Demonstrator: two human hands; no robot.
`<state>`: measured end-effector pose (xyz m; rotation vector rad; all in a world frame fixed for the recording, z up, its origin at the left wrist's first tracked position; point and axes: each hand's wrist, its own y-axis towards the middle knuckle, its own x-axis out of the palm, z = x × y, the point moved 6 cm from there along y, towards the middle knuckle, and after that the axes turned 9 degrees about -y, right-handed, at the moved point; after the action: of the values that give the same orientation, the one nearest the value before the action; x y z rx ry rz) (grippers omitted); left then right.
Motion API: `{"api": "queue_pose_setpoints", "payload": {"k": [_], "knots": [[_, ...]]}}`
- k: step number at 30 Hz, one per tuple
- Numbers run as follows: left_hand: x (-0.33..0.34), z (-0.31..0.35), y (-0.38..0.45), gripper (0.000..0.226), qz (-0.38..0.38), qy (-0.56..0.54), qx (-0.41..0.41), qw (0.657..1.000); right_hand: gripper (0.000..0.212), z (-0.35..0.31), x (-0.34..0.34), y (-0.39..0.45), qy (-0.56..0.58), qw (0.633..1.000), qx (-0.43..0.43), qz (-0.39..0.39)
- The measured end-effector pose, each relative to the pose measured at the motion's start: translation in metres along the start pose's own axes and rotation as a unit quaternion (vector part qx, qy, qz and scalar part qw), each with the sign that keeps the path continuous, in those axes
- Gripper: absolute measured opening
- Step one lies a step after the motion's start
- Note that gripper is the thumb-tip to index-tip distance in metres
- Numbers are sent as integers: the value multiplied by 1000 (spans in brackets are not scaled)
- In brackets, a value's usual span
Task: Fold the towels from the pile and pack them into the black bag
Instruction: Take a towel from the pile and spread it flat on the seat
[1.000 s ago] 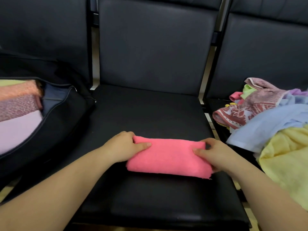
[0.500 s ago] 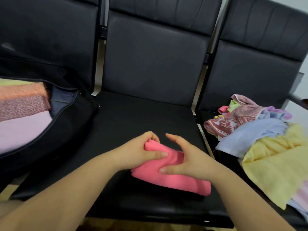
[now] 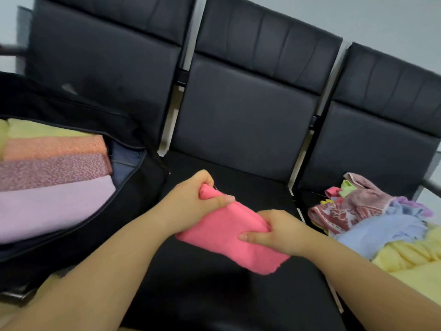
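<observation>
- pink towel: folded into a compact pad, on the middle chair seat; judged light, soft, floppy, non-slip; best taken at both short ends so the folds stay closed.
- right hand: fingers curled, thumb on top, gripping the towel's right end.
- left hand: curled tight, thumb pressed over the towel's far left corner.
- black bag: open at left, holding a row of folded towels.
- towel pile: unfolded, on the right seat.
</observation>
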<state>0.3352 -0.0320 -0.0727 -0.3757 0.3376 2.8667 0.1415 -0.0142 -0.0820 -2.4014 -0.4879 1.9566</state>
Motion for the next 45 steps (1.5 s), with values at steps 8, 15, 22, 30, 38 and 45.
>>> {"api": "queue_pose_setpoints", "payload": {"k": [8,15,22,30,38,45], "knots": [[-62,-28,-16,73,-38,-170,-184,967,44,-70,-35,31,-119,990,-77,-9],[-131,-18,-25,40,-19,-141,-117,983,42,-142,-61,69,-230,962,-148,14],[-223,-14,-36,36,103,-63,-75,990,34,-218,-77,121,-214,954,-206,47],[-314,-54,-50,23,257,-19,-145,955,33,-274,-58,178,45,978,-195,52],[-326,-102,-62,23,316,-20,-229,921,41,-281,-4,221,95,983,-153,24],[-295,-119,-90,3,207,142,-273,929,57,-268,40,195,140,974,-178,10]]}}
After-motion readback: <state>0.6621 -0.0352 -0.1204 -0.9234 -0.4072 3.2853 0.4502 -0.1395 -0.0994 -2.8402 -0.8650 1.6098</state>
